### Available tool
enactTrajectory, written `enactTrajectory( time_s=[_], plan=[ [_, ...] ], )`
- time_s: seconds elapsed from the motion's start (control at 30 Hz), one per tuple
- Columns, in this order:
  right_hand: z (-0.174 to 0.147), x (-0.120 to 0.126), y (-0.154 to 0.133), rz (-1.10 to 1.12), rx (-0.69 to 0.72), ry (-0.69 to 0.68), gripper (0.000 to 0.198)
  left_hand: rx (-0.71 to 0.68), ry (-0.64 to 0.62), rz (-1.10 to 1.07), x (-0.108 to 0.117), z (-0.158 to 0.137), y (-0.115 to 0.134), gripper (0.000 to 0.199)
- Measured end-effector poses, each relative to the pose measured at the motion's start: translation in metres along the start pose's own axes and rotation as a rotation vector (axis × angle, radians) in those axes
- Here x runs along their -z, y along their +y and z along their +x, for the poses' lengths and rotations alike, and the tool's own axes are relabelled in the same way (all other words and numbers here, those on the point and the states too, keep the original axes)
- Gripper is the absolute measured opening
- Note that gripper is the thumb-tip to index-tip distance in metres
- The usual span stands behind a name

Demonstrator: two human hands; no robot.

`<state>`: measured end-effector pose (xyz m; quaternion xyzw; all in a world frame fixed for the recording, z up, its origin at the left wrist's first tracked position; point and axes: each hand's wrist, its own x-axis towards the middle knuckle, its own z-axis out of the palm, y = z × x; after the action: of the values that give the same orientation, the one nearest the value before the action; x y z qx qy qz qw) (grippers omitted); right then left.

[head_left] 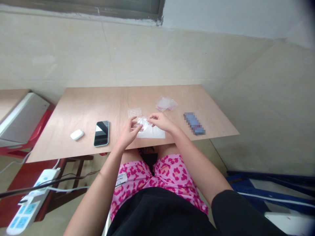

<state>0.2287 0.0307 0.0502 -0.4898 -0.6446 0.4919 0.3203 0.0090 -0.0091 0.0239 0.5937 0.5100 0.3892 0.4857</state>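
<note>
A small clear plastic bag (142, 122) with reddish marks is between my two hands, over a larger whitish plastic sheet or bag (155, 131) near the table's front edge. My left hand (129, 131) has its fingers curled and its thumb at the left side of the small bag; the exact grip is hard to see. At the bag's upper right, my right hand (161, 121) pinches with thumb and forefinger. Just behind my left fingers, another clear bag (135, 112) lies flat. Farther back sits a loose pile of clear bags (166, 103) with pinkish edges.
On the wooden table (98, 101), a phone (101, 133) and a white earbud case (77, 134) lie to the left. A pixelated bluish object (194, 123) rests at right. A power strip (33, 201) with cables is at lower left. The wall (147, 59) stands behind.
</note>
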Motion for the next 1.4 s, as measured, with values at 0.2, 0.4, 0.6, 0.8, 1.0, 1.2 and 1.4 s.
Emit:
enactTrajectory(
  time_s=[0.2,0.4,0.6,0.8,1.0,1.2,1.4],
  plan=[
    [-0.015,0.030,-0.002,0.050,0.049,0.125,0.022,0.261,-0.132,-0.484,-0.007,0.003,-0.008,0.041],
    [-0.031,0.040,-0.010,0.019,0.073,0.166,0.024,0.317,-0.219,-0.630,-0.023,-0.008,0.003,0.027],
    [-0.041,0.041,-0.016,-0.012,0.073,0.187,0.024,0.316,-0.214,-0.623,-0.028,-0.016,0.012,0.013],
    [-0.069,0.038,0.007,-0.024,-0.029,0.136,0.034,0.280,-0.169,-0.517,-0.041,-0.022,0.006,0.021],
    [-0.100,0.040,0.037,0.027,-0.030,0.243,0.035,0.336,-0.218,-0.496,-0.072,-0.028,-0.012,0.034],
    [-0.125,0.039,0.021,0.031,0.015,0.282,0.041,0.043,-0.089,-0.264,-0.073,-0.031,-0.005,0.067],
    [-0.142,0.026,-0.004,-0.087,0.055,-0.039,0.038,-0.023,-0.280,-0.211,-0.066,-0.048,0.018,0.049]
  ],
)
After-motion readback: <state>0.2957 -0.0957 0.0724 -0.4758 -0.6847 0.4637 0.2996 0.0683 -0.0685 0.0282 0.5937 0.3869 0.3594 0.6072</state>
